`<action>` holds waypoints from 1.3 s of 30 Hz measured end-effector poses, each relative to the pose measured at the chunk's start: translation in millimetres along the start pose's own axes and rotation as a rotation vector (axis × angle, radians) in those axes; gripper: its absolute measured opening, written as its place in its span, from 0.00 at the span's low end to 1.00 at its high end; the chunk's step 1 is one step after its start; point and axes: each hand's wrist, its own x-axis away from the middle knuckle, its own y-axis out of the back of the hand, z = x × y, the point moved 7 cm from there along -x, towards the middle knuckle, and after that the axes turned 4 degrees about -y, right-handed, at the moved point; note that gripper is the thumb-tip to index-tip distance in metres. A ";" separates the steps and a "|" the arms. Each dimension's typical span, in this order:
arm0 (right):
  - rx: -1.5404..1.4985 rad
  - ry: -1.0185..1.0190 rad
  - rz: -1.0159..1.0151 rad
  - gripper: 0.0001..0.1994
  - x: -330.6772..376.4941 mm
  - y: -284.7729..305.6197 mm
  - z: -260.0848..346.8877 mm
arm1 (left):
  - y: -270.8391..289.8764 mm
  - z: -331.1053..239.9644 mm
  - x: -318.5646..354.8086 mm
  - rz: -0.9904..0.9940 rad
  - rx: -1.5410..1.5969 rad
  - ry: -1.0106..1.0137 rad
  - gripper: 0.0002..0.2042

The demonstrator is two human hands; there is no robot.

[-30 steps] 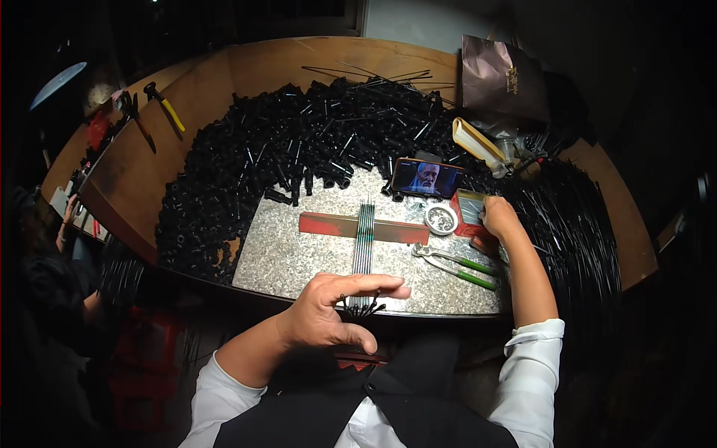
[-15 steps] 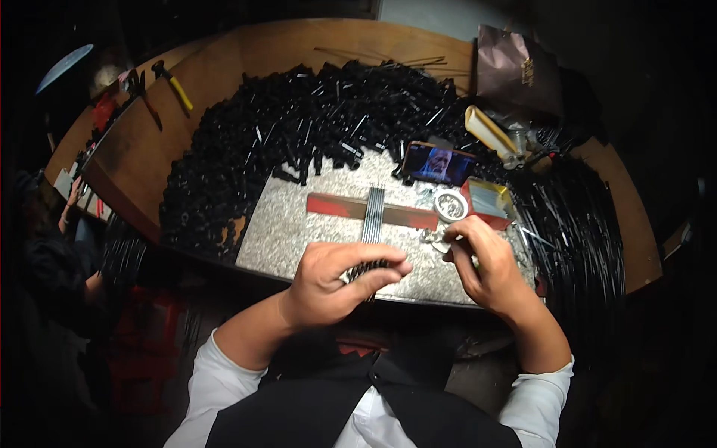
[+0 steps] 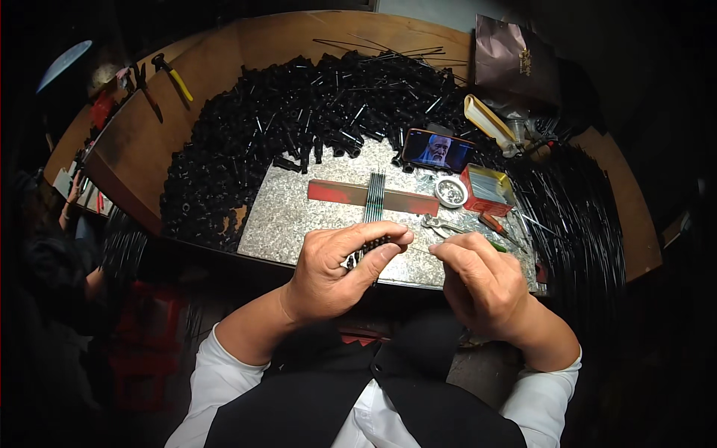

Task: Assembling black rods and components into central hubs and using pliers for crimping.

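Note:
My left hand (image 3: 328, 265) is closed round a bundle of thin metal rods (image 3: 375, 201). Their dark ends show between thumb and forefinger, while the far part lies fanned across a red and brown bar (image 3: 334, 192) on the mottled metal board (image 3: 280, 213). To the right, my right hand (image 3: 489, 287) is in a pinch just short of the left fingertips; a tiny piece may be at its fingertips, too small to name. Beyond it lie pliers (image 3: 442, 225) and an orange-handled tool (image 3: 491, 222). A white round dish (image 3: 438, 187) of small bits stands behind them.
A big heap of black tubular parts (image 3: 299, 112) fills the back and left. At right are a red box (image 3: 487, 203), a lit phone (image 3: 438, 149) and long dark rods (image 3: 579, 216). Pincers (image 3: 173, 77) hang on the wooden rim (image 3: 127, 145). Another person's hand (image 3: 73, 190) shows far left.
My right hand has come back from beside the dish toward me, uncovering the pliers and the orange-handled tool. The left hand stays round the rods, which have shifted slightly away from me.

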 end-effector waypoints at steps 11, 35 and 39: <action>0.033 -0.039 0.048 0.20 0.5 3.1 3.8 | -4.4 1.5 1.3 0.106 0.156 0.063 0.07; 0.129 0.033 0.013 0.19 4.8 8.0 8.2 | -5.0 -3.0 -0.3 0.182 0.097 0.002 0.07; 0.146 0.060 0.016 0.20 6.6 6.8 6.9 | -5.2 -4.4 -1.7 0.193 0.082 -0.012 0.07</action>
